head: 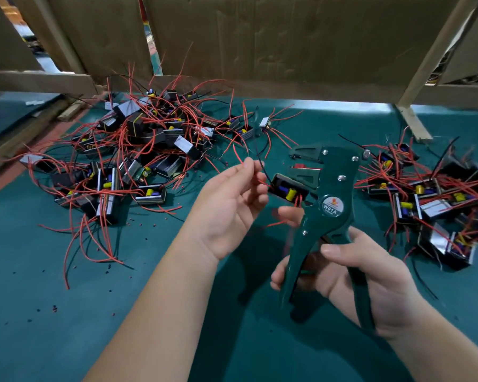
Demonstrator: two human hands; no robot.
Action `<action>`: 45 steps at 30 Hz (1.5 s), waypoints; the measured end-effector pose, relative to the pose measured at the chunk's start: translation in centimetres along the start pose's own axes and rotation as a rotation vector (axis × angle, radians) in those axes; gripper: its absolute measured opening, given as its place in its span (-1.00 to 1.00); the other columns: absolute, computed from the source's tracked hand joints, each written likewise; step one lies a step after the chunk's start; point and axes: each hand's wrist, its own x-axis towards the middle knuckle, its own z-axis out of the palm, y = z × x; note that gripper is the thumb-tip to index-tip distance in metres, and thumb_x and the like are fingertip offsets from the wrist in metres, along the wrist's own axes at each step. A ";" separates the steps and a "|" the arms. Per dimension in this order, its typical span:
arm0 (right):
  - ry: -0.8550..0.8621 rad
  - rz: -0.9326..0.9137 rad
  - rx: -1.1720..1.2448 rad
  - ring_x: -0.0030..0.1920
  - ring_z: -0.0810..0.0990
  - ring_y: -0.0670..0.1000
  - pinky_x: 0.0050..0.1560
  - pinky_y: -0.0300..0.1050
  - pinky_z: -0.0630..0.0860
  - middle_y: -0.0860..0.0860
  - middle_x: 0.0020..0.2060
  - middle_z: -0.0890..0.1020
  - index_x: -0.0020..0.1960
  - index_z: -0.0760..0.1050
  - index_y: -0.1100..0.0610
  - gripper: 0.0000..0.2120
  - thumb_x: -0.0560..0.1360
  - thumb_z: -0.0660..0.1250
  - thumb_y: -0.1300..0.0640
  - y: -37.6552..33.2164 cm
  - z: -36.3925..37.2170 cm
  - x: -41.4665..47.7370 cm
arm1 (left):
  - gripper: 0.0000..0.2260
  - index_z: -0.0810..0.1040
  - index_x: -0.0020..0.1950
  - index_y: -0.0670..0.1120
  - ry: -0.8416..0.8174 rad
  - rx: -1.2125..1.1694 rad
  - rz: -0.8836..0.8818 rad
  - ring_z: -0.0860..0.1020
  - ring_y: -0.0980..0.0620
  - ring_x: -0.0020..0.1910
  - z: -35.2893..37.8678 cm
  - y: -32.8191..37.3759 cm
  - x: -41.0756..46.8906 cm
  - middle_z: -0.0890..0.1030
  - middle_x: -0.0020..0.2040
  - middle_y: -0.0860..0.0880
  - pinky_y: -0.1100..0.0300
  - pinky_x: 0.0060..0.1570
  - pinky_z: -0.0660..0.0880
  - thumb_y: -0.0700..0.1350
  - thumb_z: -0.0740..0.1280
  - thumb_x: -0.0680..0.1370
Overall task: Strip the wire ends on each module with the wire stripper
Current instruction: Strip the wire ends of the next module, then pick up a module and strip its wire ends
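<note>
My right hand (353, 277) grips the two handles of a dark green wire stripper (329, 205), whose jaws point left and stand apart. A small black module (287, 190) with a yellow part hangs in the air just left of the stripper's head. My left hand (229, 205) pinches that module's red and black wires (255, 175) between thumb and fingertips, above the module. The wire ends rise past my fingers toward the jaws.
A large heap of modules with red wires (138, 150) lies on the green mat at the left and back. A second heap (436, 194) lies at the right. Cardboard panels and wooden battens (260, 45) close off the back. Small bits of insulation dot the mat (66, 312).
</note>
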 end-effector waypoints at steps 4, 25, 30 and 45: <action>0.060 -0.007 -0.046 -0.22 0.59 0.34 -0.14 0.34 0.50 0.29 0.20 0.54 0.25 0.47 0.33 -0.35 0.20 0.51 0.20 -0.2 -0.4 0.0 | -0.82 0.52 -0.12 -0.14 -0.023 0.075 0.002 0.51 0.16 -0.45 0.0 -0.5 0.1 0.56 -0.38 0.03 0.37 -0.39 0.49 -0.14 0.18 0.61; 0.432 -0.319 -0.399 -0.12 0.66 0.31 -0.09 0.13 0.61 0.02 -0.43 0.59 0.24 0.51 -0.02 -0.55 0.38 0.27 0.25 -1.5 -1.8 -0.5 | -0.82 0.60 0.04 0.03 0.865 1.714 0.275 0.40 -0.15 0.10 -6.6 1.6 1.4 0.58 -0.18 -0.03 -0.03 0.16 0.12 -0.10 0.21 0.58; 0.409 -0.322 -0.358 -0.12 0.65 0.35 -0.12 0.17 0.62 0.06 -0.24 0.66 0.23 0.52 0.04 -0.56 0.38 0.25 0.26 -1.4 -2.0 -0.4 | -0.83 0.67 0.04 -0.02 0.734 1.457 0.639 0.55 -0.12 -0.15 -6.6 2.3 1.2 0.68 -0.13 -0.05 0.12 0.00 0.34 -0.14 0.28 0.59; 0.122 0.125 0.105 -0.23 0.60 0.30 -0.15 0.25 0.56 0.31 -0.05 0.60 0.28 0.48 0.26 -0.19 0.06 0.57 0.11 -1.9 -0.8 -0.2 | -0.84 0.62 -0.07 -0.01 -0.094 0.693 0.460 0.64 0.15 -0.27 -1.9 0.5 0.0 0.63 -0.33 0.11 0.37 -0.26 0.49 -0.25 0.31 0.57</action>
